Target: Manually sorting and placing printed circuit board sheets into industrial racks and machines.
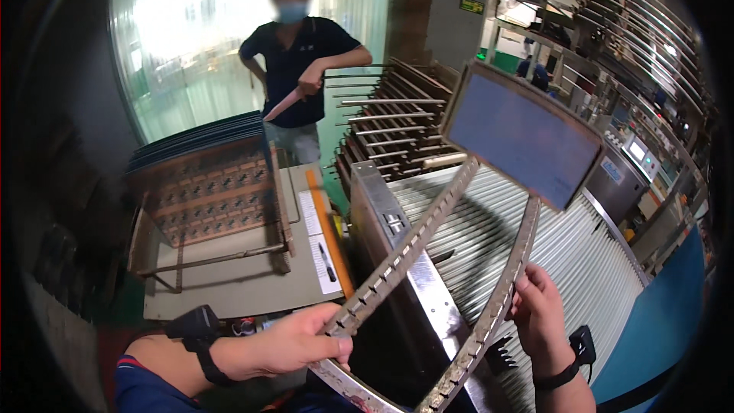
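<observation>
A slotted metal rack [409,252] is tilted up in front of me, its two notched side bars running away from me. At its far end is a flat blue-grey rectangular panel [524,136] with a worn metal border. My left hand [294,343] is closed around the near part of the left bar, thumb on top. Farther along, on the outer side of the right bar, my right hand [541,312] grips with bent fingers. Below the hands, the bars meet a rusty near crosspiece [355,391]. Both my wrists wear black straps with small devices.
On the left table [222,302], another rack [214,256] holds several copper-patterned panels [218,191]. A pen [327,261] lies on paper beside an orange strip [329,233]. A roller conveyor [569,260] runs at right. Stacked racks [390,118] and a masked person [294,69] stand behind.
</observation>
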Motion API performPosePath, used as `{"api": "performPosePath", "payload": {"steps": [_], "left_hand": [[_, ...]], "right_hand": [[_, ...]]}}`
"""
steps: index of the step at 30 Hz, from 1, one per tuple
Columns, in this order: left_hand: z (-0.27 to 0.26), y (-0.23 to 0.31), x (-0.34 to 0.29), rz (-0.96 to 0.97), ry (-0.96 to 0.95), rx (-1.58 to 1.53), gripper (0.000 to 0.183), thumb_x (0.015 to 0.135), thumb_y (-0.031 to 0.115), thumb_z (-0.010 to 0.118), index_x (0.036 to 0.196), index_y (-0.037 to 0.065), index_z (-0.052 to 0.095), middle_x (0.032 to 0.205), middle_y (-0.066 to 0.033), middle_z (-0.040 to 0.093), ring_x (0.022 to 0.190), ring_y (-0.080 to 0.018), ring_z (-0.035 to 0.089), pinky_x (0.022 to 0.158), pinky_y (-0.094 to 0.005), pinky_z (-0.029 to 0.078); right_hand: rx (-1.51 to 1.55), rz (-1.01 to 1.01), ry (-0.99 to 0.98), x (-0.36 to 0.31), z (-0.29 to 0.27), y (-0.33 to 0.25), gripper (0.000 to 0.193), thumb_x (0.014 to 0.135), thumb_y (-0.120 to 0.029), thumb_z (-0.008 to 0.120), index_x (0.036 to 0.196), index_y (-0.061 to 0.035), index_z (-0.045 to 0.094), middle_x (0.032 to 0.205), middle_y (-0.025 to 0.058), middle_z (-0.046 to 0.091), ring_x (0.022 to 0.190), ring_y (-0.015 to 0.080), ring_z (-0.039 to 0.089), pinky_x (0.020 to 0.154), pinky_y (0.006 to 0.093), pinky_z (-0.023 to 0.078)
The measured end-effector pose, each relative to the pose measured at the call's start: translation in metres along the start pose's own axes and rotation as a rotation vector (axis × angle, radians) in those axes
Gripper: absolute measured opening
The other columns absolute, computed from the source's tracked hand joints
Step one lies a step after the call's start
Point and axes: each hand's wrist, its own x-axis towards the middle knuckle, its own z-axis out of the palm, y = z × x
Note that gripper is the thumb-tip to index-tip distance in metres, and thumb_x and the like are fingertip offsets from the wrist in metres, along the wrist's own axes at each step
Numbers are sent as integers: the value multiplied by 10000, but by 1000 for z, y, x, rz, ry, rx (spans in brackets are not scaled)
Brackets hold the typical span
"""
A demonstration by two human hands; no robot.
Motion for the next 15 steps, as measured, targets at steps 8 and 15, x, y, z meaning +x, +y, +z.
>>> {"api": "performPosePath", "payload": {"steps": [8,15], "left_hand": [[-59,30,-90,268,224,-244,303,929,77,607,1202,5,498,855,-72,630,798,-172,665,763,-328,570],[-166,61,-156,404,451,-254,222,875,74,648,1055,8,536,799,-93,615,729,-220,657,706,-348,570]], "right_hand": [[-254,-55,-230,40,68,45,465,955,-116,609,1372,-7,435,1022,76,584,832,129,610,679,278,524],[-1036,-442,157,85,63,121,468,835,-179,674,1242,22,560,1180,222,583,1143,377,558,1000,418,447]]}}
